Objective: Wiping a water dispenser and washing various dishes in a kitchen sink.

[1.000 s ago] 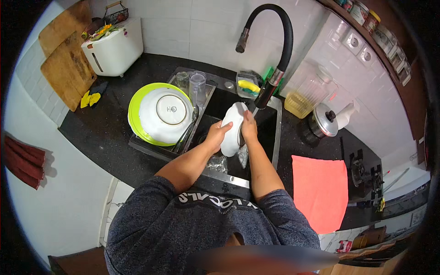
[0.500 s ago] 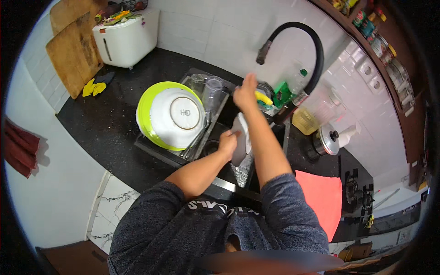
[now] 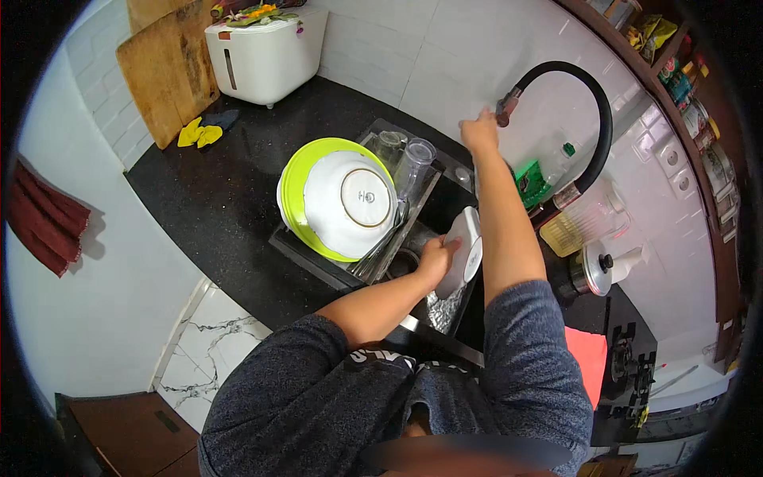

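Note:
My left hand [image 3: 437, 262] grips the edge of a white ceramic dish [image 3: 457, 274], which is tilted on its side over the dark sink [image 3: 409, 322]. Part of the dish is hidden behind my right forearm. Up by the wall, my right hand [image 3: 480, 133] reaches with fingers extended beside the spout head of the black flexible faucet [image 3: 604, 119]; whether they touch it is unclear. Below the dish, crumpled silvery foil [image 3: 445, 312] lies in the sink.
Left of the sink, a drying rack [image 3: 318, 258] holds an upturned white bowl [image 3: 338, 199], a lime-green basin [image 3: 290, 211], glasses [image 3: 415, 163] and cutlery. A green bottle, a yellowish pitcher [image 3: 564, 230] and a lidded pot [image 3: 592, 266] stand at the right, near a coral cloth [image 3: 586, 358].
My right hand has risen toward the faucet's spout head. The left hand still holds the white dish over the sink. The whole view has shifted, with the scene sliding rightward.

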The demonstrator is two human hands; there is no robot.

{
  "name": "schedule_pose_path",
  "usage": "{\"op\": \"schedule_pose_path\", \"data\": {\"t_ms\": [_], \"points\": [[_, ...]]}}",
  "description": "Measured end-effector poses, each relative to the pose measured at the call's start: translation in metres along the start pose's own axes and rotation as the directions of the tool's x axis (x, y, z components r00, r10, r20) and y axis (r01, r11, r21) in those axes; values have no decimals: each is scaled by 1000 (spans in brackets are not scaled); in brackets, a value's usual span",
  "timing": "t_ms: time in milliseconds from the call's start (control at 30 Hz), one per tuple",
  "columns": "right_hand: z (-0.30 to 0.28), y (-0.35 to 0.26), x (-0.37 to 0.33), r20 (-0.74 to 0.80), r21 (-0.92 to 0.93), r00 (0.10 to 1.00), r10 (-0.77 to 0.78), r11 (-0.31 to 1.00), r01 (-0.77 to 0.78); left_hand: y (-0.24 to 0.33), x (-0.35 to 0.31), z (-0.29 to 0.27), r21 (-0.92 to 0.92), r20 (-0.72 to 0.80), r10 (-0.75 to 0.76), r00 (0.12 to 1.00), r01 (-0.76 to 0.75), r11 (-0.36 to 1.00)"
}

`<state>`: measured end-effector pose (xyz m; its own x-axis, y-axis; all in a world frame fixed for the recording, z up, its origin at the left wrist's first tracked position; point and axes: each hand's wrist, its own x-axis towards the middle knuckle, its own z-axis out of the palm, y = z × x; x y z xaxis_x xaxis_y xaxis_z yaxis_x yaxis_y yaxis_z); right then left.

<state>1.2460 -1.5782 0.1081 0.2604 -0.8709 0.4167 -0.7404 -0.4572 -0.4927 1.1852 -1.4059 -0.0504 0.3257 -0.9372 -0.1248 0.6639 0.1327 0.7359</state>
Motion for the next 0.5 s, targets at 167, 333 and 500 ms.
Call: {"op": "schedule_pose_path", "data": {"t_ms": [167,333,500], "points": [[-37,3,-96,-29,158,892,-451,879,449,29,-11,0,214,25,100,995,-103,971],[-95,23,-173,-360,320,821,-443,768,554,72,-30,7,88,23,139,990,-141,986],[-101,70,-218,-532,275,756,-382,766,581,142,-66,6,36,35,190,981,-192,981]]}}
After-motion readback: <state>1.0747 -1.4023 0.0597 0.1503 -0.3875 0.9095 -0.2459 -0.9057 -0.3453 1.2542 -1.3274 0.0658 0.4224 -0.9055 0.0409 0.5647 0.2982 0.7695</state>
